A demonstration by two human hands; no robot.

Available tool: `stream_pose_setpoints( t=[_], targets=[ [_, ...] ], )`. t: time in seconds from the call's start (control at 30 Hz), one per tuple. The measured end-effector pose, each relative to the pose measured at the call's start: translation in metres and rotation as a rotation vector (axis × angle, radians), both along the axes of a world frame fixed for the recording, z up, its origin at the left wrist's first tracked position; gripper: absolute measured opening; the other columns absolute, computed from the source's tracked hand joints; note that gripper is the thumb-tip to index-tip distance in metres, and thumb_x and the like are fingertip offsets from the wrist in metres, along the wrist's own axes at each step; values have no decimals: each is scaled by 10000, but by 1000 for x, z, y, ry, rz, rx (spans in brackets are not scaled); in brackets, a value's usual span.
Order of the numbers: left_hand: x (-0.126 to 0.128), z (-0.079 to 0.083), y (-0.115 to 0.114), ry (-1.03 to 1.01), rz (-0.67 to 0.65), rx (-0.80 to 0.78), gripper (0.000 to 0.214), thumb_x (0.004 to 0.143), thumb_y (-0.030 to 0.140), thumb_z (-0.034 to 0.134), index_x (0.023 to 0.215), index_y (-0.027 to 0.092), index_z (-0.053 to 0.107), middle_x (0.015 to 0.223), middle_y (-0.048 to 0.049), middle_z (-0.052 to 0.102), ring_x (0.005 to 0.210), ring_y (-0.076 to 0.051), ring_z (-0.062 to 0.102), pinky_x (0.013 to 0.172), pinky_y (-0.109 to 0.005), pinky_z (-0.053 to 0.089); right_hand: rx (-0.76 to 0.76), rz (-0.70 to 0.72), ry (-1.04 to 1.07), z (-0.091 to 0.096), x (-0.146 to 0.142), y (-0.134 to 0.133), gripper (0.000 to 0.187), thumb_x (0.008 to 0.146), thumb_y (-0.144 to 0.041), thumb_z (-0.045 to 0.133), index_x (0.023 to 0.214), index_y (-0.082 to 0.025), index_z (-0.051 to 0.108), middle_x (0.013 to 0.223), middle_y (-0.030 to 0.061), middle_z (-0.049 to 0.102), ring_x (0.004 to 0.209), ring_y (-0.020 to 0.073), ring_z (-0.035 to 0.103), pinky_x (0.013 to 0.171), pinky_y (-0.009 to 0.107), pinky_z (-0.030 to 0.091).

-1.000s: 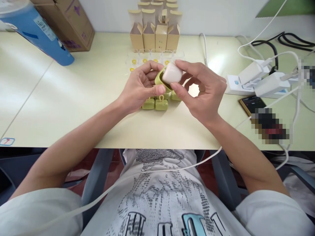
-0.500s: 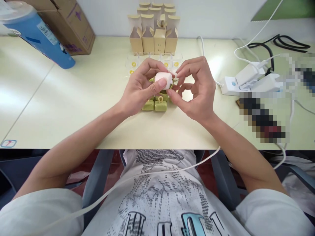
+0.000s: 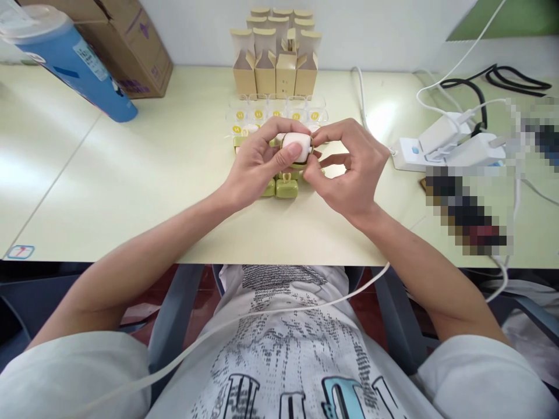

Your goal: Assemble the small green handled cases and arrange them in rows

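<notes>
A small rounded case (image 3: 292, 142), white on the side facing me with a green rim, is held up between my hands. My left hand (image 3: 255, 166) is closed on it, the thumb pressing flat on the white face and the fingers behind. From the right, my right hand (image 3: 351, 169) pinches the case's edge with index finger and thumb, by a small white tab. Below lie several glossy green cases (image 3: 286, 188) with pale loops, partly covered by my hands. Behind them stand clear plastic holders (image 3: 276, 105) with round yellow stickers.
Several open cardboard boxes (image 3: 265, 73) stand against the wall. To the left are a blue cup (image 3: 87, 70) and a brown carton (image 3: 140, 52). A white power strip (image 3: 410, 154) with plugs and cables lies at the right. A white cable (image 3: 271, 309) crosses my lap.
The case now shows a green rim around its white face. My right fingers have closed in against its edge, and that hand has dropped slightly. The view has shifted a little.
</notes>
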State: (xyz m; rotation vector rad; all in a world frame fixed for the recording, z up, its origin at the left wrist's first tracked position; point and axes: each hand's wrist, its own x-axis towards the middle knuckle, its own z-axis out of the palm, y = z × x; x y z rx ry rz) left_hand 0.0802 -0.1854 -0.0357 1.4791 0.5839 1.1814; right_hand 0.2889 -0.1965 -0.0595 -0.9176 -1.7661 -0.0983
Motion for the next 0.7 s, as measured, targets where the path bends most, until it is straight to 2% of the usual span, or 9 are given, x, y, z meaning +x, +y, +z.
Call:
stream_pose_setpoints(
  t=[0.23,0.33,0.43,0.6,0.7],
  targets=[
    [4,0,-7,18,84,78,514,923,724,976,1196,302,871,1415,-117,786,1357,-340,828,1035,-443,783,25,49,32,-9,7,7,211,1014,-428,811,1199,-345,755,1123,92,794,1072,331,815,746,480,805],
    [6,0,-7,28,75,86,539,919,741,972,1197,291,865,1396,-115,782,1288,-327,843,1012,-450,783,69,76,21,-8,9,7,211,1006,-420,828,1188,-343,755,1178,99,785,1069,326,807,728,478,801],
    [7,-1,-5,29,72,93,613,903,815,945,1203,289,849,1380,-100,786,1217,-307,852,988,-453,777,100,29,-3,-4,9,6,197,1017,-423,809,1192,-347,762,1176,98,791,1038,313,805,691,459,798],
    [6,4,-5,30,114,174,649,898,883,902,1170,296,864,1309,-111,786,1349,-349,795,1057,-475,745,157,37,9,0,9,5,144,1034,-436,777,1149,-352,763,1157,100,799,994,305,800,655,453,790],
    [4,7,-5,36,114,193,649,879,872,927,1159,291,861,1296,-116,779,1398,-365,764,1092,-483,728,148,72,25,-2,10,6,148,1046,-437,774,1170,-356,768,1187,98,805,1023,306,807,703,467,803]
  ],
)
